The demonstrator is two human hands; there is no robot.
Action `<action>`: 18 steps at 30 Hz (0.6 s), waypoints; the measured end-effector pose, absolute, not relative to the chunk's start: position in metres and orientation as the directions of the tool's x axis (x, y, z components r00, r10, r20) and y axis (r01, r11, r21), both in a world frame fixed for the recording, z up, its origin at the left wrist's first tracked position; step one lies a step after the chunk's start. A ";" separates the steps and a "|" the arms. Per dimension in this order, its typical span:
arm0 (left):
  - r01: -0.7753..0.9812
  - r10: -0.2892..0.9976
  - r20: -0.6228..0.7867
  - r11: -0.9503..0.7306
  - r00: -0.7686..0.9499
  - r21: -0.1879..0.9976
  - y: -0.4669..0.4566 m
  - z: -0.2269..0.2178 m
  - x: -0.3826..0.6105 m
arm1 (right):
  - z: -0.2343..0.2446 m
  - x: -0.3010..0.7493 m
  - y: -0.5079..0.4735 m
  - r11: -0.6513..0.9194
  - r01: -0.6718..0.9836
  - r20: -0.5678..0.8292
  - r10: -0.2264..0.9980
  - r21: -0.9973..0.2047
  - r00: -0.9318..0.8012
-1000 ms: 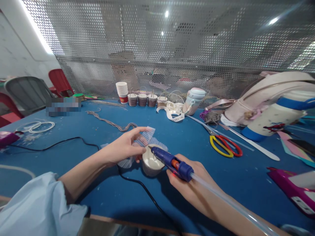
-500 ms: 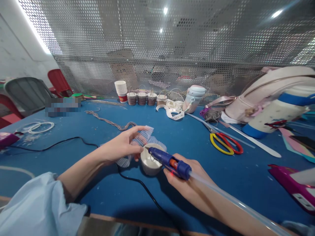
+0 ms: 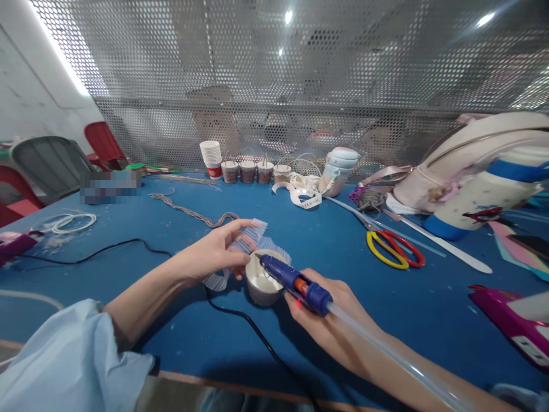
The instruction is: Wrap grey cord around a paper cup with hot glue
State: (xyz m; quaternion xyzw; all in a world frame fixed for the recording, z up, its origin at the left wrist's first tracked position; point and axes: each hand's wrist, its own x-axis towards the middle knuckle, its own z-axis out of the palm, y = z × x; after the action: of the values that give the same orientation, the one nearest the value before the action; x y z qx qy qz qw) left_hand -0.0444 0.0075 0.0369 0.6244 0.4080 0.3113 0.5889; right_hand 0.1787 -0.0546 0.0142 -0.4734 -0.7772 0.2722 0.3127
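A small grey-sided cup point(image 3: 262, 296) with a white inside stands on the blue table in front of me. My left hand point(image 3: 221, 252) is at its left, thumb by the rim, pinching a pale pleated, see-through ribbon point(image 3: 254, 234). More of this ribbon runs behind the cup and hangs below my fingers. In my right hand point(image 3: 326, 309) is a blue glue gun point(image 3: 295, 281), its nozzle pointing left over the cup's rim near my left thumb. A long clear glue stick point(image 3: 386, 340) sticks out of its back end, over my forearm. The trigger is hidden by my hand.
Scissors point(image 3: 388, 249), a white strip point(image 3: 458, 252) and a magenta tool point(image 3: 510, 323) lie to the right. Small pots point(image 3: 247, 173), stacked paper cups point(image 3: 210, 157) and a bottle point(image 3: 338, 170) line the back. A black cord point(image 3: 253, 326) crosses below the cup. Twisted yarn point(image 3: 193, 213) lies behind my left hand.
Almost nothing differs. The glue gun's back end and the trailing glue stick have dipped slightly, while the nozzle stays at the cup's rim. My left hand keeps its place.
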 end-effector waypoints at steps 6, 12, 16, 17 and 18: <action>0.141 0.876 -0.093 0.028 0.472 0.990 0.008 0.036 -0.045 | 0.017 0.177 -0.056 0.443 0.545 0.236 0.881 -0.712 -0.409; 0.135 0.874 -0.096 0.035 0.476 0.990 0.006 0.039 -0.044 | 0.009 0.179 -0.055 0.456 0.575 0.268 0.884 -0.679 -0.384; 0.137 0.875 -0.099 0.037 0.475 0.990 0.006 0.039 -0.043 | 0.006 0.182 -0.056 0.470 0.583 0.275 0.877 -0.663 -0.394; 0.137 0.874 -0.098 0.037 0.476 0.990 0.005 0.039 -0.043 | 0.006 0.182 -0.056 0.474 0.582 0.277 0.875 -0.661 -0.398; 0.136 0.872 -0.098 0.037 0.480 0.990 0.005 0.039 -0.043 | 0.006 0.182 -0.056 0.475 0.580 0.278 0.874 -0.662 -0.398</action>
State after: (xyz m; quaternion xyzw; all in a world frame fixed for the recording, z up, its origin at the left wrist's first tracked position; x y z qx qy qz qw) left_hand -0.0434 0.0054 0.0391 0.6212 0.4056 0.3092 0.5949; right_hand 0.1825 -0.0563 0.0064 -0.4537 -0.8014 0.2384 0.3083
